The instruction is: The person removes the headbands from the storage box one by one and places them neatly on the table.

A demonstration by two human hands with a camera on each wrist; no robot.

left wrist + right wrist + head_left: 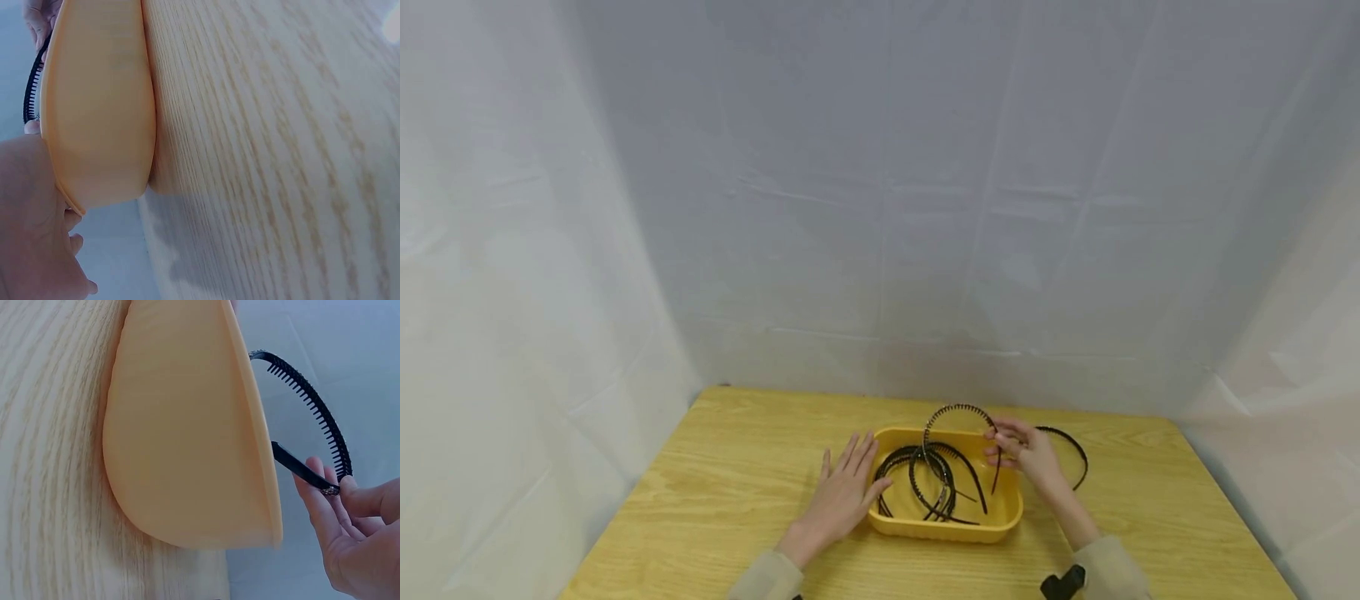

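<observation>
A yellow plastic tray [1009, 515] sits on the wooden table [722, 475] and holds several black headbands [925, 482]. My right hand [1024, 450] pinches a toothed black headband [958, 410] and holds it upright over the tray's far right side; the right wrist view shows the toothed headband [315, 406] arching past the tray's wall [187, 431] with my fingers [340, 506] around one end. My left hand [844, 492] lies flat, fingers spread, against the tray's left rim. The left wrist view shows the tray's outer wall [100, 112] beside my palm [31, 225].
Another black headband [1073, 454] lies on the table just right of the tray, behind my right hand. White sheeting [880, 208] hangs behind and at both sides of the table. Bare wood lies left of and in front of the tray.
</observation>
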